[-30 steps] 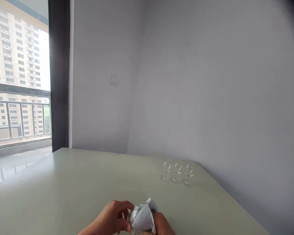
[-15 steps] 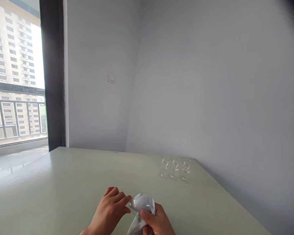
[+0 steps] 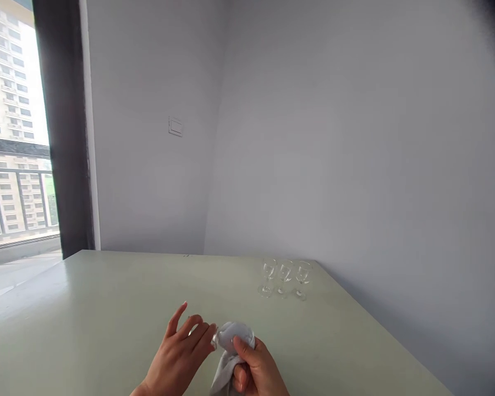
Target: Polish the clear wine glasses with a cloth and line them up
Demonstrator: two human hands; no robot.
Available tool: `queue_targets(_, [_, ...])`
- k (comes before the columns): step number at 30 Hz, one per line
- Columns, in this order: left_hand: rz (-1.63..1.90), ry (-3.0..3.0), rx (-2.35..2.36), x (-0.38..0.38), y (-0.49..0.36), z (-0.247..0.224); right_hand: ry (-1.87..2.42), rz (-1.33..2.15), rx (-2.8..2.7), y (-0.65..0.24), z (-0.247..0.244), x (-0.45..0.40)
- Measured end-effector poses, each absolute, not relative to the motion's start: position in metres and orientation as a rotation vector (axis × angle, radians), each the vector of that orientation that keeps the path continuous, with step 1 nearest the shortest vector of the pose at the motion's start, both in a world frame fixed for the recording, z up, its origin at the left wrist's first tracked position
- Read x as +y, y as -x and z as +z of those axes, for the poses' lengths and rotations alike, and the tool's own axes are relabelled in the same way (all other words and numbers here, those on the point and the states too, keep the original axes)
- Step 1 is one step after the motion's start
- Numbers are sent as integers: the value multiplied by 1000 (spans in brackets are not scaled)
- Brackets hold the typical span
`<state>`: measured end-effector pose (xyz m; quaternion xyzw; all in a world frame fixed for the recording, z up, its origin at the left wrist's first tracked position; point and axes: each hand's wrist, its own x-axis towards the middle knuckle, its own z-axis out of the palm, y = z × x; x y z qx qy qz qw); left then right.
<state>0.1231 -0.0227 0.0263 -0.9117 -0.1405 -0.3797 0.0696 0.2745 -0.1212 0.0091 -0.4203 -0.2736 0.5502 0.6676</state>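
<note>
A clear wine glass (image 3: 236,331) is held on its side low in the middle of the view, its stem toward the left. My left hand (image 3: 182,342) pinches around the stem end with the fingers nearest the glass; another finger sticks up, and the thumb is hidden. A light grey cloth (image 3: 223,375) is stuffed into the bowl and hangs down below it. My right hand (image 3: 256,363) is closed on the cloth and the bowl's rim, thumb lying over the side of the bowl.
Three clear stemmed glasses (image 3: 284,272) stand upright in a row near the far right corner of the pale green table (image 3: 119,308). Behind it are grey walls (image 3: 313,137) with a light switch (image 3: 175,126). A window (image 3: 16,165) is on the left.
My view has swung slightly to the right. One left finger has lifted, and the left fingers sit closer about the stem. The glass has turned a little in my hands.
</note>
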Motion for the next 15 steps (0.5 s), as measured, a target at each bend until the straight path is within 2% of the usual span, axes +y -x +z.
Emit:
queue_targets(2, [-1104, 2811, -484, -22, -123, 27, 969, 1244, -680, -275, 15, -126])
queue_targets(7, [-556, 3569, -760, -13, -116, 28, 1314, 1122, -967, -275, 34, -143])
queue_targets(9, [-457, 3734, -734, -10, -115, 26, 1424, 1104, -1028, -272, 34, -143])
queue_targets(13, [-945, 3141, -583, -12, -119, 19, 1226, 1091, -795, -267, 21, -129])
queue_targets(15, [-1026, 2839, -447, -13, -121, 17, 1049, 1144, -621, -267, 14, -122])
